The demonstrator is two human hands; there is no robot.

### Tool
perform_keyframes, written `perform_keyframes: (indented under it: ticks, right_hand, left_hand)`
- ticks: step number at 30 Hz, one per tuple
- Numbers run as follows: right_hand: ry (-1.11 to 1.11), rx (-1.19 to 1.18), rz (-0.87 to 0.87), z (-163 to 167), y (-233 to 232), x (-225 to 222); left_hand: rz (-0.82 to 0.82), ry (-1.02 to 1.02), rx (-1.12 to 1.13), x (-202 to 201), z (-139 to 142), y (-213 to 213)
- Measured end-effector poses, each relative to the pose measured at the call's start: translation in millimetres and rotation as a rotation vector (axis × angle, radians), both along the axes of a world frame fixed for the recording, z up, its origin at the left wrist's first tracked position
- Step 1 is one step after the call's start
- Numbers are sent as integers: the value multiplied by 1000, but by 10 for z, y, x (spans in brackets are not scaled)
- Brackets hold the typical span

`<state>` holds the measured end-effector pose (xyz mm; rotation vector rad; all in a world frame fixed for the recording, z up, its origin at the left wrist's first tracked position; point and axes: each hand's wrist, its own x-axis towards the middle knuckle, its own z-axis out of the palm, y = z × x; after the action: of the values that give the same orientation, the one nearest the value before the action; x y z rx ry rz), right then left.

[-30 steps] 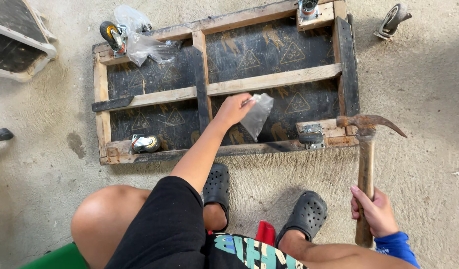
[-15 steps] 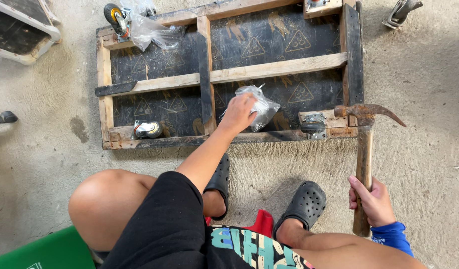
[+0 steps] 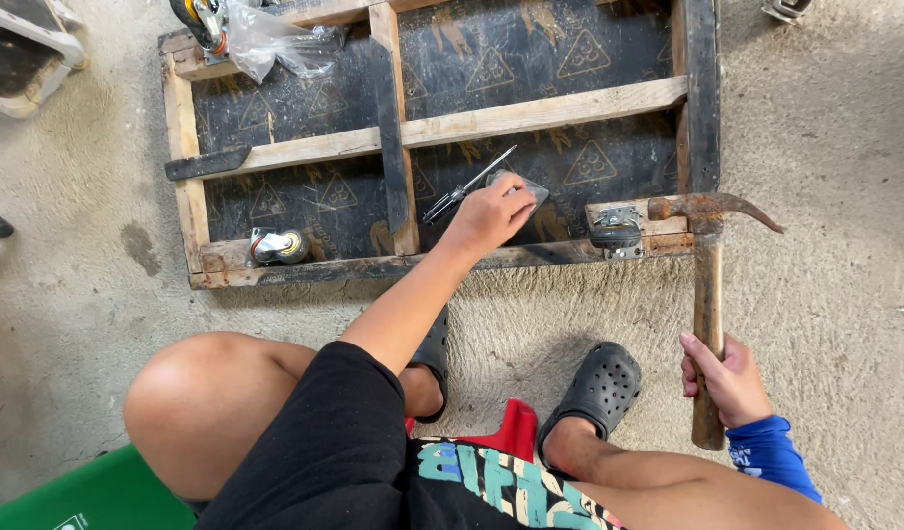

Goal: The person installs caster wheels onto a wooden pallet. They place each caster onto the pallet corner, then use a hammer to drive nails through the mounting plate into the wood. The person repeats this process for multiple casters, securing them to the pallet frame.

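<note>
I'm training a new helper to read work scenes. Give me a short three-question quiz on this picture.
1. True or false: the right hand holds a hammer by its wooden handle.
2. What does the left hand rest on? A) a small clear bag B) a saw C) a brick
3. Fill in: a screwdriver lies on the dark ____ of the wooden frame.

Key: 1 true; 2 A, the small clear bag; 3 board.
</note>
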<state>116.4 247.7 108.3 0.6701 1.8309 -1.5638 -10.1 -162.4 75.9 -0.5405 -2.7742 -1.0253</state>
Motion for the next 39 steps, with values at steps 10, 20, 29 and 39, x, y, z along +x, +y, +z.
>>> perform_keyframes:
  ticks: [10, 20, 29, 39]
  right_hand:
    - [-13, 35, 65, -14, -62, 9]
    - [-15, 48, 59, 5, -71, 40]
    - [-79, 87, 58, -16, 7, 95]
    - [-66, 77, 53, -103, 37, 87]
  left_hand:
    - [-90, -370, -148, 262, -420, 6]
    - [592, -752, -24, 281, -650, -199]
    - [714, -725, 63, -86, -683, -312]
    - [138, -236, -189, -45, -607, -380]
